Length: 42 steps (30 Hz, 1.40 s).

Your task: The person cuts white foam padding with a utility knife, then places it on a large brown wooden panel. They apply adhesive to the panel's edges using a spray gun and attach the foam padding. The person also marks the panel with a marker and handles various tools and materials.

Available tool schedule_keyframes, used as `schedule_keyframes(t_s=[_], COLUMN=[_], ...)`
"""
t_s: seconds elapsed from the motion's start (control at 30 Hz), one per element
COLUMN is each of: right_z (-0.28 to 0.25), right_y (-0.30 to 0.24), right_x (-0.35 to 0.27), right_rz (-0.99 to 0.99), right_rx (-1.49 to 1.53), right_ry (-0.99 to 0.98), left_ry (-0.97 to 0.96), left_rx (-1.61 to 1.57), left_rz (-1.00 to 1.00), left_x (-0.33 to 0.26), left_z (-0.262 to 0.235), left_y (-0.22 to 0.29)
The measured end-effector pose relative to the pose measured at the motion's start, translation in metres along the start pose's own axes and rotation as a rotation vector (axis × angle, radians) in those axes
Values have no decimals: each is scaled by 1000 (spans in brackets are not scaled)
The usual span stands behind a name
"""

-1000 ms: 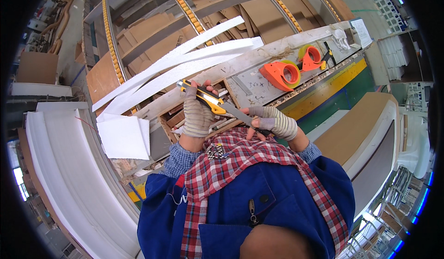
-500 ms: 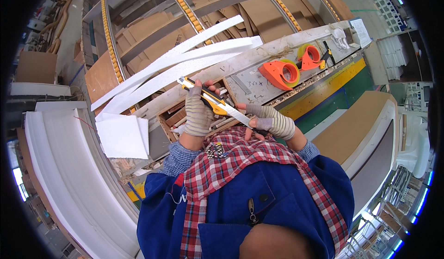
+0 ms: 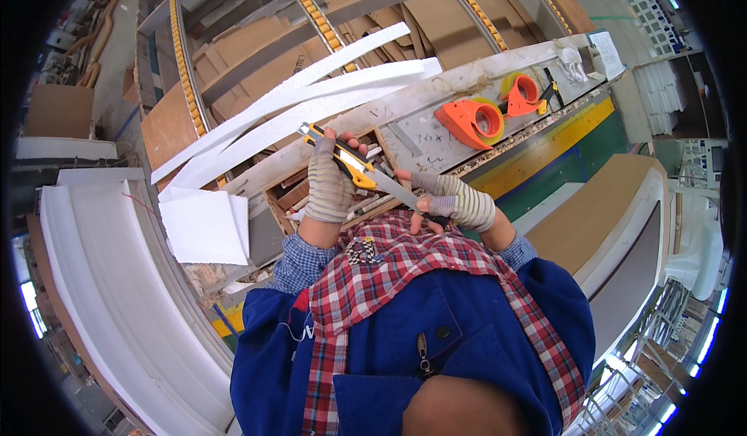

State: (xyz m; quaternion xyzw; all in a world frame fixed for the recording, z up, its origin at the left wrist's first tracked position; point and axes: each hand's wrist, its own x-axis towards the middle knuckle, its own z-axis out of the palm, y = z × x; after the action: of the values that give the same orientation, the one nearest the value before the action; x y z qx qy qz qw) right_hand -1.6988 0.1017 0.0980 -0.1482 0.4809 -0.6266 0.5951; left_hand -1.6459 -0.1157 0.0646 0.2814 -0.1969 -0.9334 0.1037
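Observation:
My left hand [image 3: 330,185], in a striped fingerless glove, is closed around a yellow and black utility knife [image 3: 354,168]. A long silver blade [image 3: 395,189] runs from the handle down to the right. My right hand [image 3: 463,205], gloved the same way, pinches the blade's lower end between thumb and fingers, its index finger stretched out above. By those fingers a black piece [image 3: 440,220] shows; whether it joins the blade I cannot tell. Beneath the hands, a wooden tray [image 3: 383,142] holds markers and small items, partly hidden by my left hand.
Two orange tape dispensers [image 3: 471,125] stand on the bench to the right, beside a black clamp [image 3: 550,86]. White foam strips [image 3: 280,100] lie across the far left, with white foam sheets [image 3: 204,230] nearer. Behind is a roller frame [image 3: 311,10] over cardboard pieces.
The utility knife has turned slightly in my left hand, showing more of its yellow and black side. My right hand stays almost in place at the blade's end.

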Motion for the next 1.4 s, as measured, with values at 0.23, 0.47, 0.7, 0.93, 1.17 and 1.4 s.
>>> schedule_keyframes(t_s=[0.23,0.47,0.7,0.93,1.17,1.4], right_z=[2,3,4,6,17,34], right_y=[-4,-3,-2,-4,-17,-31], right_x=[0,2,3,3,-2,-13], right_rz=[1,28,18,4,-35,-82], right_rx=[47,64,28,-74,-294,-559], right_ry=[-18,-24,-29,-24,-17,52], left_ry=[-127,-39,-78,-140,-249,-270], left_rx=[-19,-30,48,-163,-219,-232], left_rz=[-57,-10,-57,24,-24,50], left_x=[0,-1,0,6,5,2], left_z=[-1,0,-1,-2,-3,2], left_y=[4,-1,3,-2,0,3])
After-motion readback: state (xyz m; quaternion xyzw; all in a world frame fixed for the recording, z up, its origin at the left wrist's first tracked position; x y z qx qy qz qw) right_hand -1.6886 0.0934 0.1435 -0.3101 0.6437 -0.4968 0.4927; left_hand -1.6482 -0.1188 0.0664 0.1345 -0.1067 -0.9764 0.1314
